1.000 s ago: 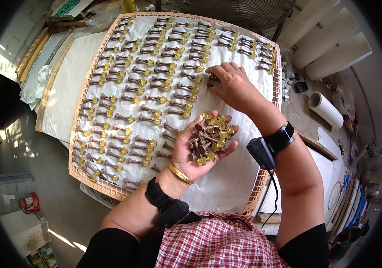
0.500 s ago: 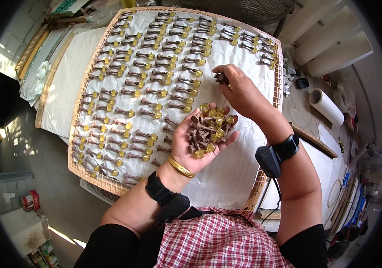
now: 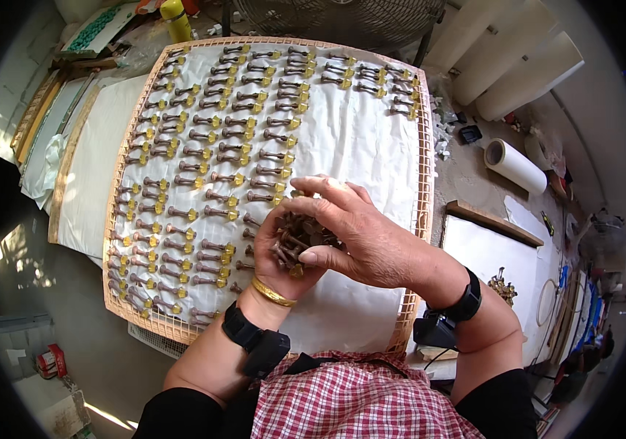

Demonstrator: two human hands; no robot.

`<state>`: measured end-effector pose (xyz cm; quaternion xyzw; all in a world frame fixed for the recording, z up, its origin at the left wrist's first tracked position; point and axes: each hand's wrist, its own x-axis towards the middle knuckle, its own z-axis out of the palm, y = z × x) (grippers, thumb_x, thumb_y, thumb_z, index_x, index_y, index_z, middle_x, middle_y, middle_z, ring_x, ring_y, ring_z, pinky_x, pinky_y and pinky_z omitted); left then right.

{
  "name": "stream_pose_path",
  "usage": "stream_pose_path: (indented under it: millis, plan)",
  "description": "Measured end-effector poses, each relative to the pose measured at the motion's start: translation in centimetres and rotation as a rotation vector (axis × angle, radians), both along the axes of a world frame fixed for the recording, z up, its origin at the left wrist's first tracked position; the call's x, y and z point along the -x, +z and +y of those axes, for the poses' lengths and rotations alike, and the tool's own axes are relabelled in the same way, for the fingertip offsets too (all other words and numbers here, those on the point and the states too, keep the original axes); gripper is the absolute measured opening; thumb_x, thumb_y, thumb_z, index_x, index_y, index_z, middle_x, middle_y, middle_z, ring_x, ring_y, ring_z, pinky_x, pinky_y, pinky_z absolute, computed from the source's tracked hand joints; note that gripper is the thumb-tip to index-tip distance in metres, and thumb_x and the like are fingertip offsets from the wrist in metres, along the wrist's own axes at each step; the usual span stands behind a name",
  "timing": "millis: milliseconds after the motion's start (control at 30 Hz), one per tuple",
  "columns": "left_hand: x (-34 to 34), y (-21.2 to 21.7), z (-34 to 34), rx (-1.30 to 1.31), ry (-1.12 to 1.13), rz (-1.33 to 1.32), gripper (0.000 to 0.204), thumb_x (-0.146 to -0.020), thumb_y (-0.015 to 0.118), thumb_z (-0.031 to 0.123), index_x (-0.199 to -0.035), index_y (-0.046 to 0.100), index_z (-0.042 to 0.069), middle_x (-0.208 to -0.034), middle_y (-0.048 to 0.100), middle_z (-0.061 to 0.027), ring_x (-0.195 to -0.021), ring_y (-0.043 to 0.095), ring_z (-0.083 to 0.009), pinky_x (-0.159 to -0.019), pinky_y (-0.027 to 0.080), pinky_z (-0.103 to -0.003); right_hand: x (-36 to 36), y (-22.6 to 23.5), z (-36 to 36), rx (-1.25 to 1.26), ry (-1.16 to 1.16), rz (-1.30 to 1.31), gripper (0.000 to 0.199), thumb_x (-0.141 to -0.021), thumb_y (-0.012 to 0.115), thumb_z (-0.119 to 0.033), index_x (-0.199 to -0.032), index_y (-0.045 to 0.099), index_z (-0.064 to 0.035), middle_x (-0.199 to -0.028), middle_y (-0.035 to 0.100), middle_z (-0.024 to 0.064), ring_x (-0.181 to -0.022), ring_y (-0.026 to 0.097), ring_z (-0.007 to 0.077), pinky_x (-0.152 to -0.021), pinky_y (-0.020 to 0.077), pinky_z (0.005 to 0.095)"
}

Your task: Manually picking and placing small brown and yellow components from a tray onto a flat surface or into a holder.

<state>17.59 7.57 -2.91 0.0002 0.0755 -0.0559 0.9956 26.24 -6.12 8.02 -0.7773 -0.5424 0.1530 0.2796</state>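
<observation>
Cupped under a heap of small brown pedestal-shaped pieces with yellow faceted tops [image 3: 300,240], my left hand [image 3: 275,269] holds them above the tray. My right hand [image 3: 375,238] lies over the same heap, its fingers curled round the pieces from the far side and its thumb on the near side. The hand hides part of the heap. Below both hands is a wide woven-edged tray [image 3: 424,183] lined with white sheet [image 3: 357,139]. Rows of the same pieces [image 3: 236,124] lie on the sheet, mostly at the left and along the far side.
White rolls [image 3: 525,80] stand at the far right, with another roll [image 3: 525,172] lying nearer. A small bunch of pieces [image 3: 502,285] sits on a white board at the right. Behind the tray is a fan [image 3: 342,22], with a yellow bottle [image 3: 175,20] to its left.
My right hand has come in from above the sheet, where it held dark pieces, to the heap in my left hand. The view has shifted, and the bunch at the right now shows.
</observation>
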Motion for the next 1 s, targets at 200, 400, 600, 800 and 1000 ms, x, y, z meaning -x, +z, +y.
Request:
stream_pose_path:
  millis: [200,400,600,800,1000]
  plan:
    - [-0.2,1.6,-0.3,0.094,-0.045,-0.096,0.037,-0.097,0.059,0.039,-0.128,0.064,0.019,-0.143,0.054,-0.0123,-0.137,0.046,-0.0344,-0.111,0.039,-0.057,-8.8,-1.2,-1.7,-0.239,-0.34,-0.208,0.044,-0.089,0.073,-0.018,-0.13,0.058,-0.0077,-0.132,0.056,0.0168,-0.124,0.056,0.0345,-0.104,0.0478,0.0409]
    - [-0.4,1.8,-0.7,0.151,-0.082,-0.107,0.037,-0.097,0.062,0.035,-0.128,0.063,0.016,-0.144,0.053,-0.0134,-0.139,0.043,-0.0369,-0.115,0.035,-0.058,-19.7,-2.3,-4.9,0.206,-0.619,-0.339,0.08,-0.074,0.064,0.001,-0.149,0.042,-0.0163,-0.151,0.038,0.0174,-0.141,0.037,0.0388,-0.118,0.031,0.0475]
    - [-0.3,1.5,-0.5,0.174,-0.092,-0.076,0.035,-0.097,0.061,0.034,-0.127,0.063,0.015,-0.145,0.052,-0.0129,-0.139,0.043,-0.0381,-0.115,0.036,-0.058,-21.1,-1.4,-3.3,0.358,-0.454,-0.416,0.073,-0.075,0.064,0.0,-0.144,0.046,-0.0104,-0.143,0.045,0.0167,-0.137,0.04,0.0376,-0.117,0.0335,0.0449]
    - [-0.3,1.6,-0.6,0.119,-0.096,-0.033,0.035,-0.096,0.062,0.036,-0.126,0.064,0.017,-0.147,0.049,-0.0117,-0.138,0.043,-0.0361,-0.109,0.042,-0.056,-23.0,-1.9,-4.2,0.339,-0.446,-0.516,0.06,-0.079,0.062,-0.003,-0.138,0.05,-0.0082,-0.136,0.049,0.0149,-0.134,0.042,0.0346,-0.115,0.0348,0.0448]
    - [-0.3,1.5,-0.8,0.119,-0.113,-0.033,0.035,-0.097,0.061,0.036,-0.126,0.064,0.016,-0.146,0.05,-0.0126,-0.138,0.043,-0.0377,-0.108,0.042,-0.057,-23.8,-2.5,-3.7,0.383,-0.474,-0.64,0.055,-0.082,0.055,0.001,-0.136,0.052,-0.0081,-0.132,0.053,0.0131,-0.131,0.044,0.0321,-0.111,0.0328,0.0442]
